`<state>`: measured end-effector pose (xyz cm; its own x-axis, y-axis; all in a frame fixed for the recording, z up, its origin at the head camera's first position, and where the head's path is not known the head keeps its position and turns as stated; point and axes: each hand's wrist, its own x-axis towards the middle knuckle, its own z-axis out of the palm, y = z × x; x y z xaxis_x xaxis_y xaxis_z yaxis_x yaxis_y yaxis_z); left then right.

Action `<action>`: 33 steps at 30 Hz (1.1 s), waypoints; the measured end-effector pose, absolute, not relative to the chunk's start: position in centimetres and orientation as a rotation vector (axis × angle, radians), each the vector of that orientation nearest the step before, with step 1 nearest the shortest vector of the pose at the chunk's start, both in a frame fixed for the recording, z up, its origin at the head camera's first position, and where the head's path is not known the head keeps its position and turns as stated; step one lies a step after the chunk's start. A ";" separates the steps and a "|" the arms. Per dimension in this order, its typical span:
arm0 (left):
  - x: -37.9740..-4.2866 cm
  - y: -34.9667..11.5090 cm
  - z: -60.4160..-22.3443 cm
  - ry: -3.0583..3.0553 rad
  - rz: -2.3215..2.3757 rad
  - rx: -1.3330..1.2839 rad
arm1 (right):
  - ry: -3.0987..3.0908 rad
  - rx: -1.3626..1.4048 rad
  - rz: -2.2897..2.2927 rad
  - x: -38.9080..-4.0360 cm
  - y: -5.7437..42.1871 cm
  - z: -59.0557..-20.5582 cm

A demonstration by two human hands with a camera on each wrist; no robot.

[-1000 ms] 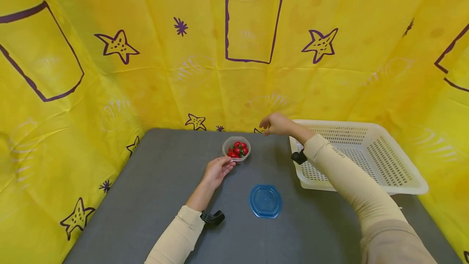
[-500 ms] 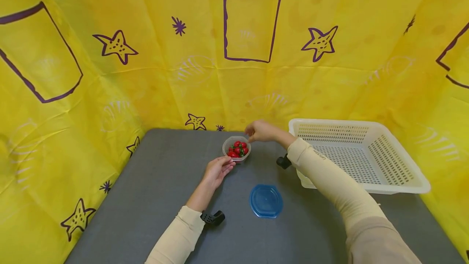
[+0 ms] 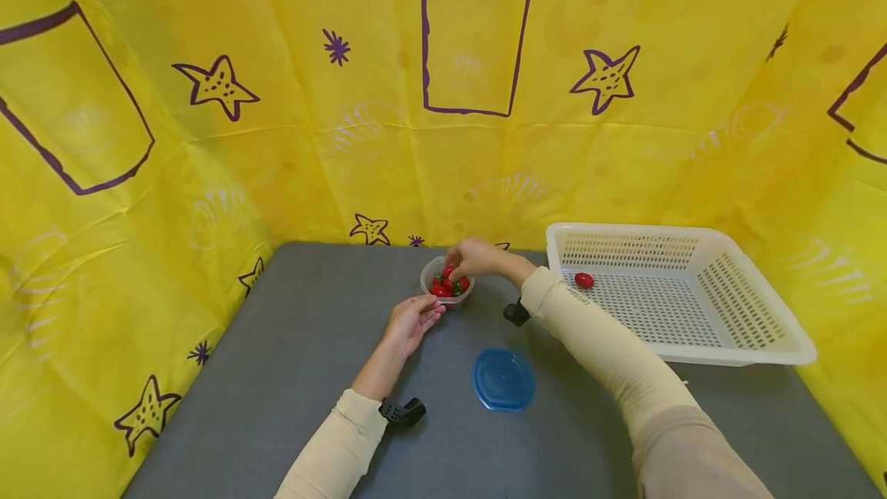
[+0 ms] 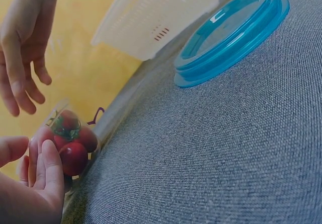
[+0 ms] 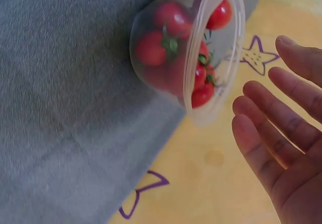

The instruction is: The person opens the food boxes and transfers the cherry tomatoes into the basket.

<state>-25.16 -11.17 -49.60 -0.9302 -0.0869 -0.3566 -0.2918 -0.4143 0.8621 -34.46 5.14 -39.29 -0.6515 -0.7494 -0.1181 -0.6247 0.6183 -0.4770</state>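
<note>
A small clear plastic tub [image 3: 425,283] of red cherry tomatoes [image 5: 151,49] stands towards the back of the table. My left hand [image 3: 410,323] holds its near rim, fingers [image 4: 52,166] lying along the outer wall. Over the tub's far right side is my right hand [image 3: 478,258]. In the right wrist view its fingers [image 5: 261,138] are spread and relaxed, apart from the tomatoes, with nothing between them. One tomato [image 3: 584,280] lies inside the white basket [image 3: 693,356], near its left wall.
A blue lid [image 3: 503,380] lies on the grey table [image 3: 305,376], in front of the tub and to its right. The slotted basket occupies the back right. Behind the table hangs a yellow patterned cloth [image 3: 291,137].
My right hand has moved left from the basket's edge to over the tub, uncovering the tomato in the basket. My left hand has stayed at the tub's rim.
</note>
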 end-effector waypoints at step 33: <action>-25.1 -11.2 -49.6 1.624 2.502 -0.492 | 2.543 -1.088 -0.455 -33.7 2.1 -42.4</action>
<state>-25.12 -11.16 -49.64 -0.9402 -0.0768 -0.3318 -0.2718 -0.4178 0.8669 -33.74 2.11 -42.45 -0.6509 -0.7379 -0.1786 -0.6302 0.6563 -0.4149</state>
